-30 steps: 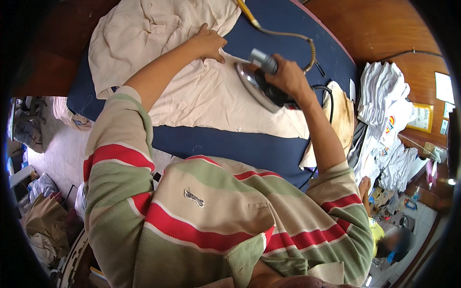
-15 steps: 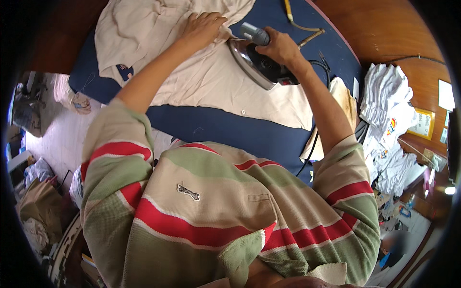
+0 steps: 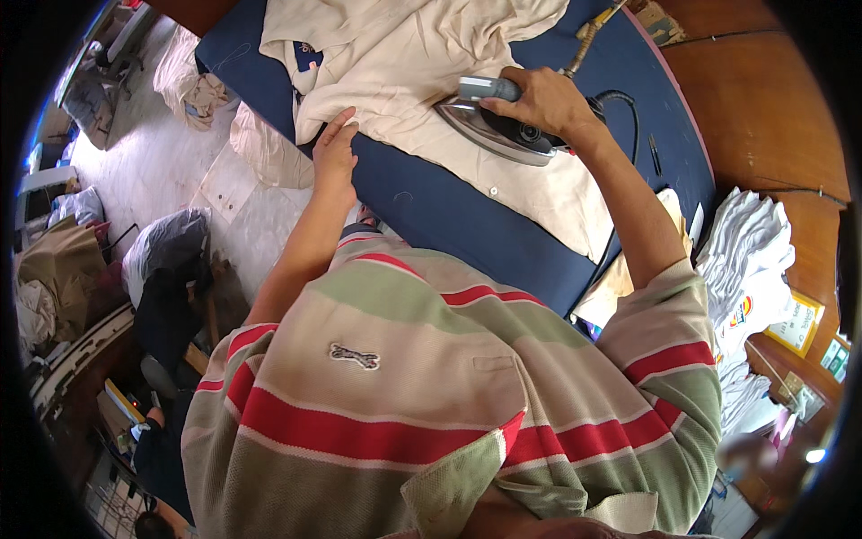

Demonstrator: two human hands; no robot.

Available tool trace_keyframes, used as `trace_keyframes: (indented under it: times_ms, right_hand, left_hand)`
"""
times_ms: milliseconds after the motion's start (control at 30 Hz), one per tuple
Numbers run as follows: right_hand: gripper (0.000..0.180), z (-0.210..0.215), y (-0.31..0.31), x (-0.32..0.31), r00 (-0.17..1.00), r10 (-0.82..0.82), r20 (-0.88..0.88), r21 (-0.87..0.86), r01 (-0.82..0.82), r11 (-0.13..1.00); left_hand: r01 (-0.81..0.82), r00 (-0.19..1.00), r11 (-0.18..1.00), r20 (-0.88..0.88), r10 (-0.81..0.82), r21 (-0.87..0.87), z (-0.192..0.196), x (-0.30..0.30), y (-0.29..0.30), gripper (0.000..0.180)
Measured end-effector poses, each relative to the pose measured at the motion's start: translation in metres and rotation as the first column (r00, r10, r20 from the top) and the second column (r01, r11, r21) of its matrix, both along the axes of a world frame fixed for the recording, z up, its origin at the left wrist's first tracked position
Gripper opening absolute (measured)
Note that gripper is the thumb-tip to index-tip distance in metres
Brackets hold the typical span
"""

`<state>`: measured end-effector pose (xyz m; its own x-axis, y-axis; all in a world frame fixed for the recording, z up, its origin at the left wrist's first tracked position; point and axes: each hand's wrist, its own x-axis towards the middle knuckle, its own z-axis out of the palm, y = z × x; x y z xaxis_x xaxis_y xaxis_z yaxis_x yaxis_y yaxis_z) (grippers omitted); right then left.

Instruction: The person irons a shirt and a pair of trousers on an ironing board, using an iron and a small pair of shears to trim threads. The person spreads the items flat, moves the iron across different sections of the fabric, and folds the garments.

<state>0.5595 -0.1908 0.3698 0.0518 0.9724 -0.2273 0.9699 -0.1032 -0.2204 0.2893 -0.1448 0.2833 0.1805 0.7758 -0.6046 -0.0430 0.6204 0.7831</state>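
A cream buttoned garment is spread over the dark blue padded ironing board, with folds toward its far left part. My right hand grips the handle of a black and silver iron, whose soleplate lies on the cream cloth. At the garment's near left edge, my left hand has its fingers stretched out, the tips touching the cloth. A small white button shows on the near part of the garment.
White garments hang in a stack at the right, by a wooden wall. A black cable loops behind the iron. Bags and cloth bundles lie on the floor at left. Another person's dark sleeve shows lower left.
My left hand has come off the middle of the garment, back toward me to its near left edge. The iron stays on the cloth in my right hand. The whole view has shifted.
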Motion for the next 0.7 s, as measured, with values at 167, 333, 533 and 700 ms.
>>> trace_keyframes:
  times_ms: [167, 333, 533, 700]
  right_hand:
    - [0.051, -0.002, 0.012, -0.038, 0.971, 0.238, 0.022, 0.059, -0.239, 0.969]
    - [0.054, -0.002, 0.029, -0.074, 0.940, 0.340, -0.002, 0.032, -0.340, 0.940]
    - [0.056, -0.001, 0.028, -0.052, 0.948, 0.318, -0.017, -0.036, -0.319, 0.947]
    - [0.050, 0.002, -0.001, -0.035, 0.935, 0.352, -0.039, 0.023, -0.351, 0.936]
  left_hand:
    - [-0.009, 0.997, 1.000, -0.082, 0.009, -0.004, -0.023, 0.000, 0.022, 0.035]
    - [-0.121, 0.991, 0.982, 0.079, 0.111, 0.148, -0.040, -0.017, 0.039, 0.033]
    - [0.036, 0.999, 0.998, 0.005, -0.036, -0.044, -0.025, -0.019, -0.001, 0.050]
    - [0.116, 0.971, 0.993, -0.211, -0.112, 0.004, -0.022, 0.012, 0.046, 0.043]
